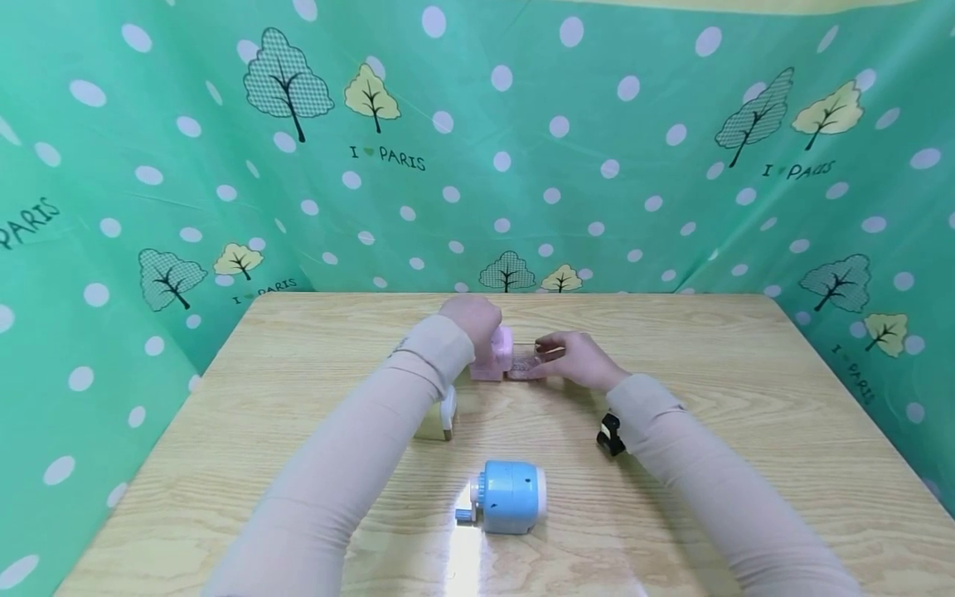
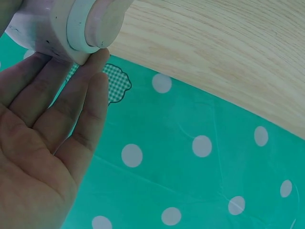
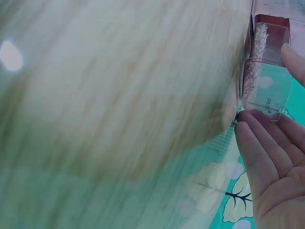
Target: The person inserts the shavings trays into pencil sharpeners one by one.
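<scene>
Toward the back of the table stands a pink pencil sharpener [image 1: 501,352], which my left hand [image 1: 476,322] grips from the left. Its pink body [image 2: 45,26] and pale round front appear in the left wrist view, the fingers lying along one side. A clear shavings drawer [image 3: 268,86] with curly shavings inside sticks out from the sharpener toward the right. My right hand [image 1: 585,361] holds that drawer, thumb on one side and fingertips at its outer end. Whether the drawer's inner end is still inside the sharpener is hard to tell.
A blue crank pencil sharpener [image 1: 511,497] lies nearer the front of the wooden table [image 1: 716,497]. Beside my left forearm is a partly hidden white and yellowish object [image 1: 440,417]. A small black object [image 1: 610,434] sits by my right sleeve. Green dotted cloth [image 1: 552,199] hangs behind.
</scene>
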Tool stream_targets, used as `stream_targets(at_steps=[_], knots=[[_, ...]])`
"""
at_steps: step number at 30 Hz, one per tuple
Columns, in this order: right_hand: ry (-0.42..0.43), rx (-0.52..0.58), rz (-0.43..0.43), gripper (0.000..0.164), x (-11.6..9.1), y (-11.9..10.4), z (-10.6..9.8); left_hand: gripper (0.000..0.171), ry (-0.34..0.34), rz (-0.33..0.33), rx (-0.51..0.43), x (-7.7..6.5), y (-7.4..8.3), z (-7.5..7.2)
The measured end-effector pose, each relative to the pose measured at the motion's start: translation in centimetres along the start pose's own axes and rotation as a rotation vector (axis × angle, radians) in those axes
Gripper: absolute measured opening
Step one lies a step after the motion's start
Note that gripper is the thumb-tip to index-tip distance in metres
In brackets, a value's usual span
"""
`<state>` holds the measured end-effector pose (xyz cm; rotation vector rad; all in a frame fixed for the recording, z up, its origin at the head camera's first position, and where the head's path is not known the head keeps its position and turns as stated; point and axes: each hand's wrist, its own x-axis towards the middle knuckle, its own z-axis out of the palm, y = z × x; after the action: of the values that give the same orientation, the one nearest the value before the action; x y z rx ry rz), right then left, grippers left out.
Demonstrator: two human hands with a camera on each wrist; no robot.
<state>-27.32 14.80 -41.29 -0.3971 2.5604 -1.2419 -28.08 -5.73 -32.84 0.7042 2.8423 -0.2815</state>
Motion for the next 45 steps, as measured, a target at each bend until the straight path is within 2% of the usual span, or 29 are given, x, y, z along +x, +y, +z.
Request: stream_targets(at_steps=[14,26,39,45], knots=[[-0.013,0.027,-0.012,0.079,0.4,-0.2,0.5,0.026,-0.018,-0.007,-0.004,-0.3,0.2,-0.5],[-0.009,0.050,-0.022,0.071,0.6,-0.7,1.1,0.025,-0.016,-0.005,0.014,-0.2,0.2,-0.5],[-0.018,0.059,-0.008,0.084,0.3,-0.8,1.1,0.026,-0.019,-0.007,0.001,-0.4,0.3,-0.5],[-0.035,0.064,-0.010,0.082,0.2,-0.3,0.7,0.022,-0.021,-0.014,-0.002,-0.4,0.3,-0.6]])
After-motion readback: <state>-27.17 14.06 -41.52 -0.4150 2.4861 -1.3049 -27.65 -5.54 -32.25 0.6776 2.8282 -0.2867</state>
